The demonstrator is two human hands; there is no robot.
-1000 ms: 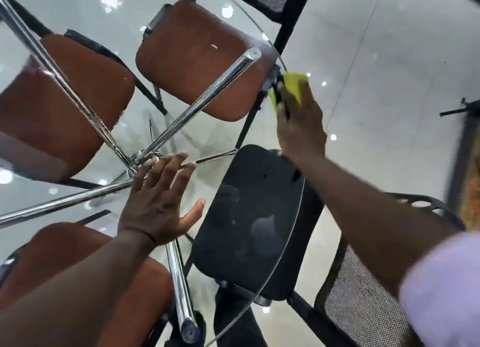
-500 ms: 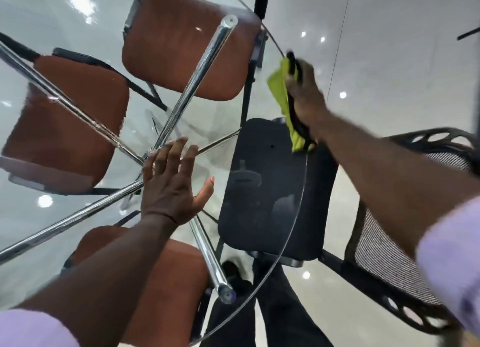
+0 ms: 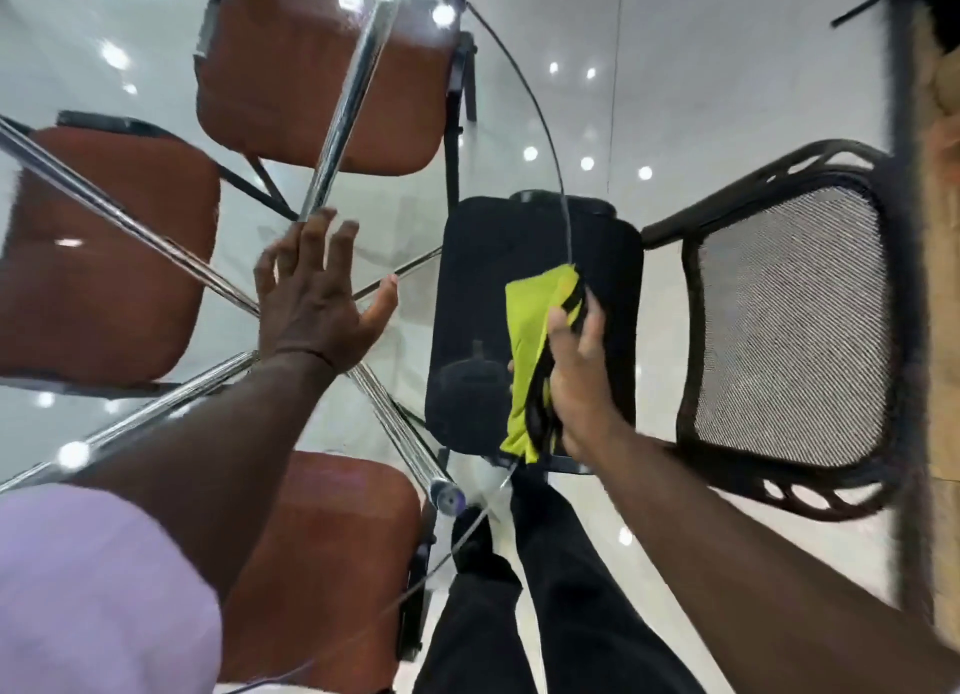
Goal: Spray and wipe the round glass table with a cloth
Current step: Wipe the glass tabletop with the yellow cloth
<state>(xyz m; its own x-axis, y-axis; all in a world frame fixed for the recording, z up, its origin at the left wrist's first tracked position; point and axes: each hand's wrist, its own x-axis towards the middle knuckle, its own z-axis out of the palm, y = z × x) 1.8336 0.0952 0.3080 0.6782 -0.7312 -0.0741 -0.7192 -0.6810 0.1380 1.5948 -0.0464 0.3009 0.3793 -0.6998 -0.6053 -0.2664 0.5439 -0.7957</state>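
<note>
Glossy pale floor tiles show through the round glass table (image 3: 415, 225), whose chrome legs (image 3: 337, 111) cross under its middle. Three brown chairs (image 3: 322, 69) are tucked beneath it, and a black chair (image 3: 530, 256) sits at the near right rim.

Flat on the glass near the centre lies the left hand (image 3: 311, 298), fingers spread and holding nothing, seemingly as a brace. At the right rim, the right hand (image 3: 576, 376) is closed around a yellow-green cloth (image 3: 530, 329) with a dark strip in it, and the cloth folds over the table's edge above the black chair. No spray bottle is in sight.

This looks like the wiping step, worked along the rim rather than across the top. Next, the cloth likely needs to run on around the curve toward the person's legs (image 3: 519, 615), pressed to the edge so it does not slip off. How much of the top is already clean cannot be judged from here.
</note>
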